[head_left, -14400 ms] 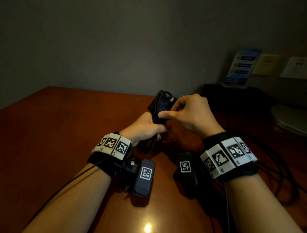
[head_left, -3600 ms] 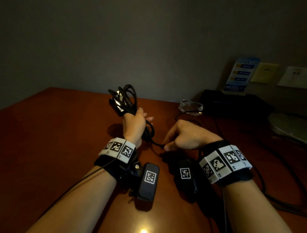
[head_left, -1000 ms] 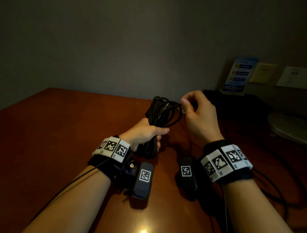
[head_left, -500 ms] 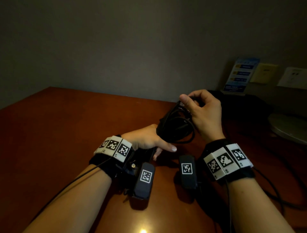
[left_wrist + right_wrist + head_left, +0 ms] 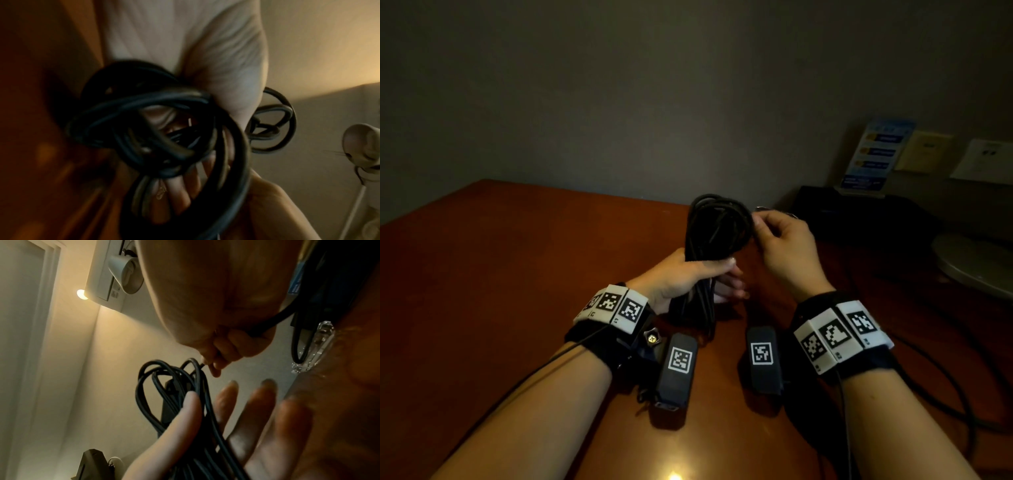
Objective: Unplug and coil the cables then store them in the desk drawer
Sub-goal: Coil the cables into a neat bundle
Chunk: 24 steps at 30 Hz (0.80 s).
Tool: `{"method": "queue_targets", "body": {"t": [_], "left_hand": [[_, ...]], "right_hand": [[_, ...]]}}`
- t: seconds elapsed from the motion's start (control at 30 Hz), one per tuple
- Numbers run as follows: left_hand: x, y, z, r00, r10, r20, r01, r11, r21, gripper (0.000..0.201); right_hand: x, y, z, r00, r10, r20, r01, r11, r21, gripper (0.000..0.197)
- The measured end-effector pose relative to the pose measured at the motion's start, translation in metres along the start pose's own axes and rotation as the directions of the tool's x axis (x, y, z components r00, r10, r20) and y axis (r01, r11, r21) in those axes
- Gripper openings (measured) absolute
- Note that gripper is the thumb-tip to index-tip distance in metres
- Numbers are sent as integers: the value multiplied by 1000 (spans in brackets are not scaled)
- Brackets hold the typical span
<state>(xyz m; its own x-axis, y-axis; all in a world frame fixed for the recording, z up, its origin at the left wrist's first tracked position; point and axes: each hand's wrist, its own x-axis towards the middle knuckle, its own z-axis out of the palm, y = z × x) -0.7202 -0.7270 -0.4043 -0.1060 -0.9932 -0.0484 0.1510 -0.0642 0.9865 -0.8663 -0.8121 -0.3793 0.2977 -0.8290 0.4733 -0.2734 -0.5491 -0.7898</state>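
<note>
Black cable bundle point(image 5: 717, 236) is up off the reddish-brown wooden desk point(image 5: 500, 274), held upright between both hands out in front of the person. Left hand point(image 5: 681, 277) has it around the middle: thumb laid across the front of the strands, and in the right wrist view the other fingers point(image 5: 255, 410) look fairly straight behind the loops, so more of a thumb clamp than a full fist. Loops fan out above that hand and more strands hang down below it toward the desk top.

Right hand point(image 5: 784, 246) sits just to the right of the top loops, fingers curled in, pinching the cable right at the edge of the coil. From the right wrist camera you can see the thumb and fingertips point(image 5: 216, 369) nipping one strand point(image 5: 197, 365) where it joins the bundle. Another length of black cable runs out from under that palm toward the right.

Left wrist view is mostly blurry close-up loops point(image 5: 154, 121) with the palm behind them, so not much detail there.

Other stuff: a clear glassy block point(image 5: 314, 345) sits on the desk past the right hand, a dark box point(image 5: 859, 216) is against the wall, a blue leaflet point(image 5: 873, 154) stands on it, and there's a pale round base point(image 5: 976, 263) at far right. More black cable point(image 5: 945, 370) lies loose on the desk on the right side.
</note>
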Motion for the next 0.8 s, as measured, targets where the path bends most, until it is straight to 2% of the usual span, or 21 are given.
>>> {"method": "queue_targets", "body": {"t": [0.07,0.17,0.33,0.47,0.57,0.63,0.73,0.8], "left_hand": [[0,-1,0,999,-22,-31,18,992,-128,19],[0,0,2,996,-28,-82,6,969,-249,20],[2,5,5,991,-5,-134,-28,969,-244,20],[3,8,7,981,-7,-196,-33,979,-200,19],[2,7,8,979,-12,-204,-30,979,-200,16],[1,5,8,977,-28,-211,-12,983,-185,14],[1,3,9,976,-60,-208,29,988,-152,26],[-1,5,10,980,-73,-185,47,988,-145,22]], "right_hand": [[-2,-1,3,997,22,69,-17,998,-63,20],[-3,-2,8,985,61,160,-52,997,-55,23],[-5,-1,10,953,95,288,-62,991,-122,31],[-6,-10,7,923,35,384,65,968,-244,27],[-9,-16,4,881,76,466,121,918,-377,24],[-10,-19,3,872,106,478,110,909,-402,15],[-12,-21,1,903,100,418,77,919,-386,40],[-13,-21,-1,922,91,377,12,965,-262,41]]}}
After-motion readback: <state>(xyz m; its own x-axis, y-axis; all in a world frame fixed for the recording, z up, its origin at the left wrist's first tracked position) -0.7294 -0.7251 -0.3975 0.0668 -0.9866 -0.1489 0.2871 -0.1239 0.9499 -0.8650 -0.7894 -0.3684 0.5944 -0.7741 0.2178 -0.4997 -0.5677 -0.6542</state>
